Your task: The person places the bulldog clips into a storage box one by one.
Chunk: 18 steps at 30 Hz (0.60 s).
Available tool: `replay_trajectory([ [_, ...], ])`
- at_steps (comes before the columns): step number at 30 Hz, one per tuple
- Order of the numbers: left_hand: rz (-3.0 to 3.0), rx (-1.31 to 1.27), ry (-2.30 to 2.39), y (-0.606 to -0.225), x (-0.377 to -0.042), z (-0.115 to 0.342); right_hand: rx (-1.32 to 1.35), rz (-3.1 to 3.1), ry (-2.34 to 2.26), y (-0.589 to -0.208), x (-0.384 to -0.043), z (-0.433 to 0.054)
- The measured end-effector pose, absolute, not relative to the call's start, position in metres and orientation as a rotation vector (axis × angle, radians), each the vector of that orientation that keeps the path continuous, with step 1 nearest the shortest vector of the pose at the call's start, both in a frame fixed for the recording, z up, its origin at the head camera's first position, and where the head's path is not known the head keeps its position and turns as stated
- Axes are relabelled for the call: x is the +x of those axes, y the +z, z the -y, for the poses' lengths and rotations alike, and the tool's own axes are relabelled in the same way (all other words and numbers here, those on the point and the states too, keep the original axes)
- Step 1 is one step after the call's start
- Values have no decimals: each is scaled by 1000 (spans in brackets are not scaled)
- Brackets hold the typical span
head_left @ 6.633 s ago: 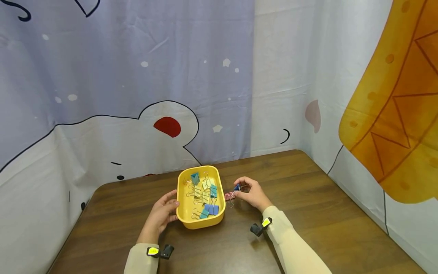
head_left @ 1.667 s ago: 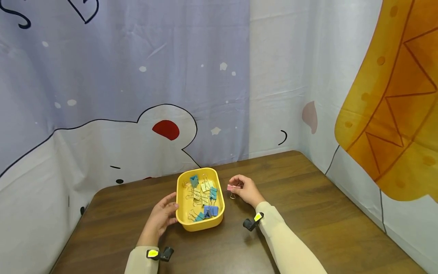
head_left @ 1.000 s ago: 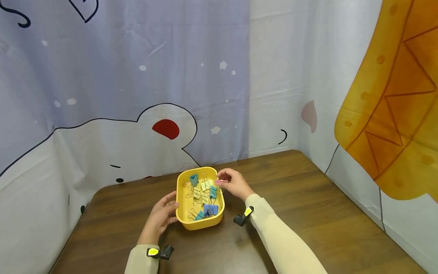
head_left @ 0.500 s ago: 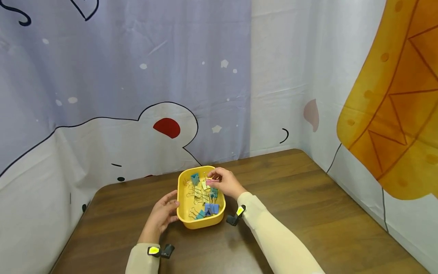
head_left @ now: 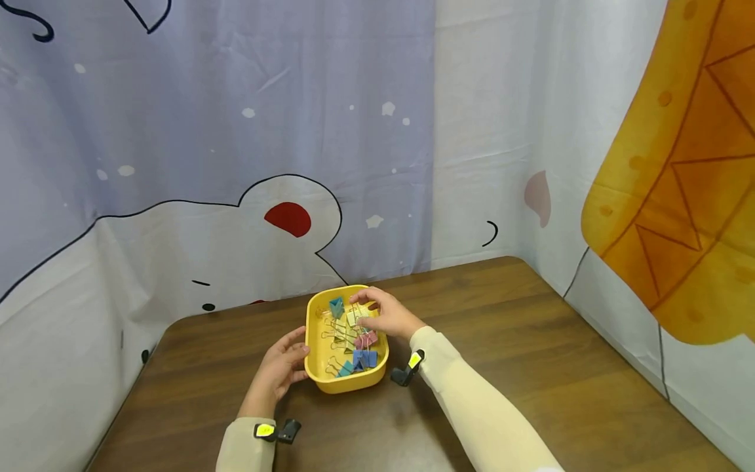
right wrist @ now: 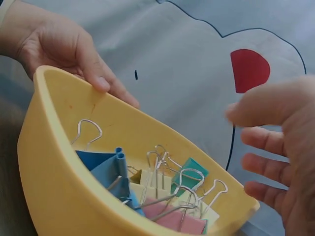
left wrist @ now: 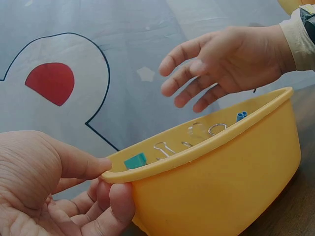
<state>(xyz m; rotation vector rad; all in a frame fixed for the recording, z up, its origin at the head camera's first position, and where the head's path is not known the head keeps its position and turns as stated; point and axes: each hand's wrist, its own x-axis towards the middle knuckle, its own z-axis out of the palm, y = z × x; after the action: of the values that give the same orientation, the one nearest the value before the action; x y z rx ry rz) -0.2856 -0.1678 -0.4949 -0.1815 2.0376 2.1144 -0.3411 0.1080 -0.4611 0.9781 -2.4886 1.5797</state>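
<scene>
My left hand (head_left: 276, 369) grips the left rim of a yellow plastic basket (head_left: 348, 385), thumb on top and fingers beneath, as the left wrist view shows. Over the basket's right side hovers my right hand (head_left: 386, 314); its fingers are spread and hold nothing. Below it, a pink binder clip (head_left: 366, 339) lies among the others in the basket. Around it are a blue binder clip (head_left: 365, 358), teal binder clips (head_left: 337, 307) and pale yellow binder clips (head_left: 340, 331). In the right wrist view, the pink clip (right wrist: 170, 216) is partly covered by wire handles.
The basket stands on a brown wooden table (head_left: 501, 314), which extends to the right and toward the front. A printed curtain (head_left: 377, 164) hangs behind the table and along its right side. Each sleeve carries a small black wrist camera (head_left: 407, 369).
My right hand has carried the pink binder clip from the table on the right into the basket and let go of it. Earlier it held a blue clip. My left hand has stayed put.
</scene>
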Motion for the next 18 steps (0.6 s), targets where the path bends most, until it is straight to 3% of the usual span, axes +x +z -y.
replay_trajectory([
  [9, -2056, -195, 2111, -494, -284, 178, 922, 2404, 1546, -448, -350, -123],
  [18, -2245, -149, 1964, -468, -291, 207, 944, 2495, 1314, -408, -368, -170],
])
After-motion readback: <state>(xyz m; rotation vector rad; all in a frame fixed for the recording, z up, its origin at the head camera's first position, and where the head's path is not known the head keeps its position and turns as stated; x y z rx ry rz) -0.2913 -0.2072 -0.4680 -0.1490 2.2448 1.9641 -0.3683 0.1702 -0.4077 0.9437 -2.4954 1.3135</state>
